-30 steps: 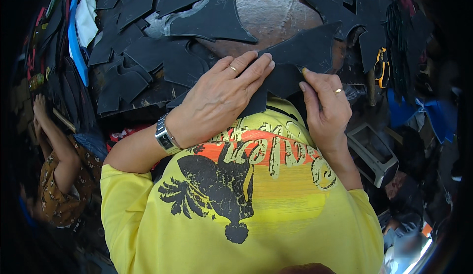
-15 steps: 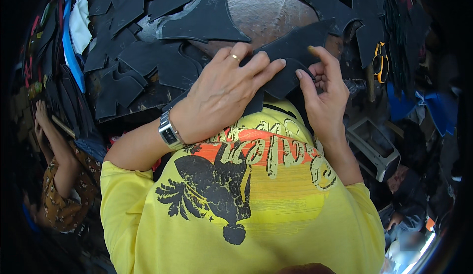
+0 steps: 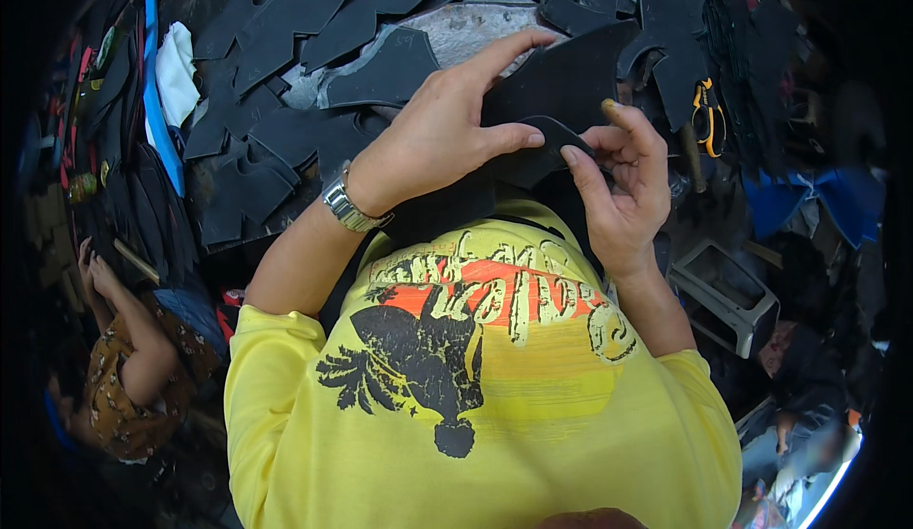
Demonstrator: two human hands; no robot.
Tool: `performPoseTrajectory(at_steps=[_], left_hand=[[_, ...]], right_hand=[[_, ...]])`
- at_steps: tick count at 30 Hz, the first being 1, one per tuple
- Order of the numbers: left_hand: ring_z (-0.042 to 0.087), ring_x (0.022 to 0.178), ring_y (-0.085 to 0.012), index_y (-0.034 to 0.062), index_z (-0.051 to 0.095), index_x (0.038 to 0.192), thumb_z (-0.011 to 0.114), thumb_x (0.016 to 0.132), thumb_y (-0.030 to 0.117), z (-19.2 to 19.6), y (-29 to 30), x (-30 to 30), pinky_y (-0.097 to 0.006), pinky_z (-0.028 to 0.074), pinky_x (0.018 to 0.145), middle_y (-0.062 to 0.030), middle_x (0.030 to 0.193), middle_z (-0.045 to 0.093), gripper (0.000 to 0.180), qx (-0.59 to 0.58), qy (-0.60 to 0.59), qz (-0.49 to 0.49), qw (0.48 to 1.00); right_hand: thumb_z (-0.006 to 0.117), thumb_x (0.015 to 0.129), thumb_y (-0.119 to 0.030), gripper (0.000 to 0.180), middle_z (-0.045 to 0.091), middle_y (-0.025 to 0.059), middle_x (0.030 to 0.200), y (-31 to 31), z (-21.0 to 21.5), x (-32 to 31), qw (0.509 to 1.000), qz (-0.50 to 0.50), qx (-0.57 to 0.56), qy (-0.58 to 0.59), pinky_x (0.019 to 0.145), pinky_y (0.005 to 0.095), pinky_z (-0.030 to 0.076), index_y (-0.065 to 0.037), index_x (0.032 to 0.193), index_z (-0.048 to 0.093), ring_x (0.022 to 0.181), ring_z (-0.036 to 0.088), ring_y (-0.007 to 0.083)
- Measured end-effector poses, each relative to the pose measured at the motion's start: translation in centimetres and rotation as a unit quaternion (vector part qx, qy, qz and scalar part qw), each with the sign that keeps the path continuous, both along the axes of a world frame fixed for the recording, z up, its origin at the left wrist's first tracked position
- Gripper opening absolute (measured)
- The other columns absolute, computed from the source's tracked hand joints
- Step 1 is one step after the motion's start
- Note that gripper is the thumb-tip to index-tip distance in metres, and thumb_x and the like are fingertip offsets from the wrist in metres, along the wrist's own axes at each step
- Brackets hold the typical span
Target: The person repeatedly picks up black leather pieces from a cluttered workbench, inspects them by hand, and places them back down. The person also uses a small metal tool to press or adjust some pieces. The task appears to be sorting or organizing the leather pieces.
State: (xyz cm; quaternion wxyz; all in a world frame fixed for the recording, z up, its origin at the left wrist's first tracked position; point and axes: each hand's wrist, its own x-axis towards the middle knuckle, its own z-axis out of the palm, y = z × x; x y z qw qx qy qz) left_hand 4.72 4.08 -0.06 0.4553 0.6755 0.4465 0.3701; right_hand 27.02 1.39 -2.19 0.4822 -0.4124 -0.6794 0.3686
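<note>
A dark, flat cut piece of sheet material [image 3: 561, 73] with a pointed far corner is raised in front of my chest. My left hand [image 3: 447, 125] is at its left side, thumb on the near face and index finger stretched along the far edge; the other fingers are hidden. Between thumb and fingertips, my right hand [image 3: 623, 182] pinches the rounded edge of a near black flap [image 3: 542, 158]. Whether this flap belongs to the same piece, I cannot tell. More black cut pieces [image 3: 376, 68] lie overlapping on the work surface beyond.
Orange-handled snips [image 3: 708, 118] hang at the right, near dark hanging strips. A grey frame-like object [image 3: 728, 296] stands lower right. White cloth [image 3: 177, 73] and a blue strip [image 3: 157, 101] are at the left, where another person's arms [image 3: 133, 325] show.
My left hand has turned from lying over the piece to thumb and index finger spread along it. The piece's far part is lifted more into view. My right hand keeps its pinch.
</note>
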Motion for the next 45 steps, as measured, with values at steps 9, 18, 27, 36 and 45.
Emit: performPoseTrajectory(at_steps=[9, 18, 27, 36, 45], left_hand=[[0.068, 0.095, -0.0076, -0.0035, 0.07, 0.124, 0.083, 0.088, 0.007, -0.9, -0.9, -0.1, -0.026, 0.056, 0.085, -0.0046, 0.107, 0.076, 0.04, -0.127, -0.107, 0.011, 0.986], [0.067, 0.082, -0.0051, -0.0033, 0.076, 0.105, 0.081, 0.091, 0.015, -0.5, -0.3, -1.0, -0.024, 0.056, 0.075, -0.002, 0.092, 0.077, 0.024, -0.224, -0.047, -0.015, 0.973], [0.064, 0.073, -0.0062, -0.004, 0.075, 0.1, 0.081, 0.089, 0.014, 0.7, -1.4, -2.9, -0.025, 0.053, 0.067, -0.004, 0.082, 0.074, 0.022, -0.122, 0.053, 0.003, 0.991], [0.061, 0.072, -0.0136, -0.0041, 0.074, 0.099, 0.079, 0.091, 0.014, -0.1, -2.3, -1.0, -0.03, 0.048, 0.066, -0.0075, 0.081, 0.066, 0.021, -0.05, 0.013, -0.001, 0.999], [0.064, 0.104, -0.0272, 0.0059, 0.077, 0.11, 0.069, 0.095, 0.014, 1.5, -2.0, 0.7, -0.037, 0.05, 0.09, -0.0126, 0.111, 0.068, 0.019, 0.092, 0.13, 0.031, 0.987]], right_hand=[[0.074, 0.088, 0.011, 0.064, 0.066, 0.0075, 0.09, -0.6, 1.7, -1.1, 0.971, -0.04, -0.175, 0.159, 0.069, 0.0211, 0.054, -0.002, 0.145, 0.046, 0.075, 0.064, 0.0079], [0.074, 0.089, 0.008, 0.056, 0.066, 0.0047, 0.085, 0.0, 1.6, -0.7, 0.945, -0.003, -0.252, 0.208, 0.063, 0.0226, 0.054, 0.001, 0.142, 0.055, 0.067, 0.063, 0.0087], [0.075, 0.093, -0.001, 0.028, 0.074, 0.0043, 0.1, 1.4, 1.8, 1.8, 0.943, 0.057, -0.294, 0.144, 0.067, 0.0223, 0.052, 0.001, 0.12, 0.07, 0.077, 0.065, 0.0062], [0.081, 0.086, -0.003, 0.024, 0.076, 0.0039, 0.096, 2.2, 4.5, 3.2, 0.951, 0.076, -0.3, -0.001, 0.078, 0.0264, 0.057, 0.003, 0.108, 0.074, 0.086, 0.069, 0.0083], [0.081, 0.083, -0.001, 0.025, 0.078, 0.0037, 0.098, 2.7, 5.3, 6.7, 0.944, 0.069, -0.321, -0.003, 0.078, 0.0268, 0.056, 0.002, 0.108, 0.077, 0.085, 0.07, 0.0088]])
